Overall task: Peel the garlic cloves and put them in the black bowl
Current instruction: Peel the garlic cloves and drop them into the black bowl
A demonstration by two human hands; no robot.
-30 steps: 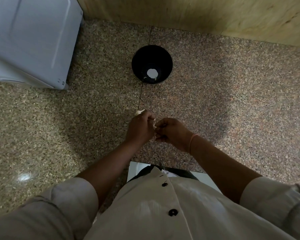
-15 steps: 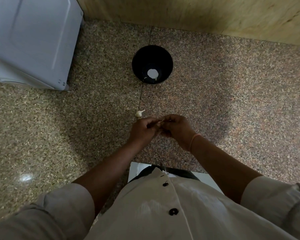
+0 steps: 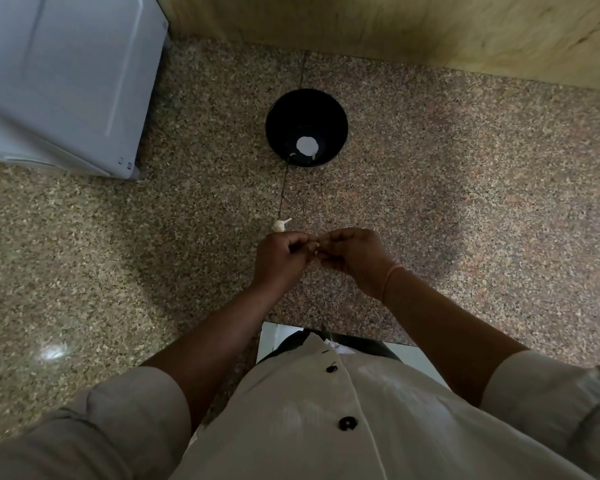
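Head view: left hand [image 3: 279, 259] and right hand [image 3: 352, 256] pinch one garlic clove [image 3: 315, 252] over the tabletop [image 3: 465, 202].
Clove mostly hidden, axis unclear; garlic piece [image 3: 280, 225] beside left hand, stem pointing toward the black bowl [image 3: 274, 112].

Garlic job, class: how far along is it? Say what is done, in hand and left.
Done: a few pale bits lie in the black bowl; whether they are peeled cloves is unclear. In hand: the left hand and right hand pinch a small clove between them, mostly hidden. Left: a garlic piece lies on the counter just beyond the left hand.
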